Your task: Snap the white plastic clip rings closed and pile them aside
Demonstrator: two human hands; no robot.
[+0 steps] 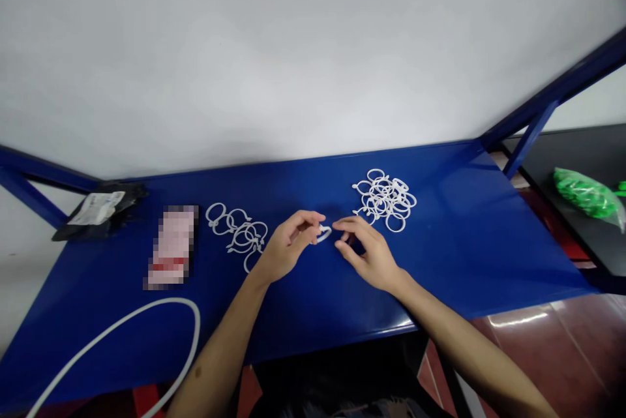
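Observation:
Over the middle of the blue table, my left hand (293, 245) pinches a white plastic ring (323, 233) between thumb and fingertips. The ring's loop points toward my right hand (368, 252), whose fingers are curved and apart, just right of it, with nothing visible in them. Past my right hand is a heap of white plastic rings (384, 199) with small knobs, overlapping one another. A looser group of similar rings (239, 229) lies left of my left hand, and my left hand and wrist partly cover it.
A blurred-out pink item (171, 245) lies on the blue table (313, 186) at left, beside a black plastic package (105, 209) with a white label. A white cable (147, 307) loops across the front left. At right, a bag of green pieces (587, 196) rests on a dark surface.

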